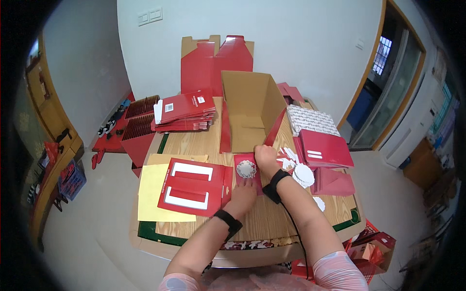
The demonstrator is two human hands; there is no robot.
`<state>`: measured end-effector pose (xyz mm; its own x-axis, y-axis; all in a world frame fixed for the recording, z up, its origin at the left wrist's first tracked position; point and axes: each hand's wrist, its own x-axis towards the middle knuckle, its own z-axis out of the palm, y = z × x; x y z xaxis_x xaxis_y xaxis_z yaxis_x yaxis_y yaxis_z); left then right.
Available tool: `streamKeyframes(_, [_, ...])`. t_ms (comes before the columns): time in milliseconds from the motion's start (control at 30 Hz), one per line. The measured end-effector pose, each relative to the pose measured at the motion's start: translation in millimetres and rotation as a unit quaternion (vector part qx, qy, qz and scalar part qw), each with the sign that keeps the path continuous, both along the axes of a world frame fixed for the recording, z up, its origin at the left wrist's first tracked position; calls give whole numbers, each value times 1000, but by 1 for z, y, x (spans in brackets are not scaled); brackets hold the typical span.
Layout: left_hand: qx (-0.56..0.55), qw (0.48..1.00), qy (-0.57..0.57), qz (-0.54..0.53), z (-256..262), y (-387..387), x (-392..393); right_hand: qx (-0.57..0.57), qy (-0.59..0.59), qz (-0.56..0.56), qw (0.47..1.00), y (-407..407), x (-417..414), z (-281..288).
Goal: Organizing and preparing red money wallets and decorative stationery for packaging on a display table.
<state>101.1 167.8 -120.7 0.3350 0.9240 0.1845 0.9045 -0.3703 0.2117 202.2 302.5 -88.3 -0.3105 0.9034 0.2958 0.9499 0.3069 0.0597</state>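
Observation:
A red envelope (241, 158) lies on the wooden table with a pale scalloped round piece (246, 169) on it. Fingers of my left hand (243, 194) rest flat at the lower edge of that piece, holding nothing. My right hand (267, 159) is curled at the envelope's upper right, by the front of an open cardboard box (245, 109); whether something is inside its fingers cannot be seen. Left of my left hand, a red card folder with two white-framed windows (214, 169) lies over a yellow sheet (153, 192). White scalloped discs (303, 175) lie right of my right hand.
Stacked red folders (187, 109) stand back left, near boxes of red pieces (138, 132). At right are patterned white sheets (313, 120), red folders (327, 147) and red envelopes (333, 182). A red cardboard piece (200, 72) leans on the wall. A black cable (296, 229) hangs from the right wristband.

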Motion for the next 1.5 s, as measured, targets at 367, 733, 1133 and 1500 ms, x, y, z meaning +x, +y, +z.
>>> streamKeyframes(367, [-39, 999, -1, -1, 4, 6, 1, -16, 24, 53, 998, 0, 9, -7])
streamKeyframes(733, [39, 993, -88, -71, 64, -72, -28, -64, 68, -51, 994, -44, 134, 58])
streamKeyframes(1133, [-66, 965, -256, -1, 76, -143, -55, -73, -30, -43, 996, -29, 207, 48])
streamKeyframes(1500, [-78, 963, -259, -1, 75, -147, -57, -63, 40, -24, 997, -33, 207, 52])
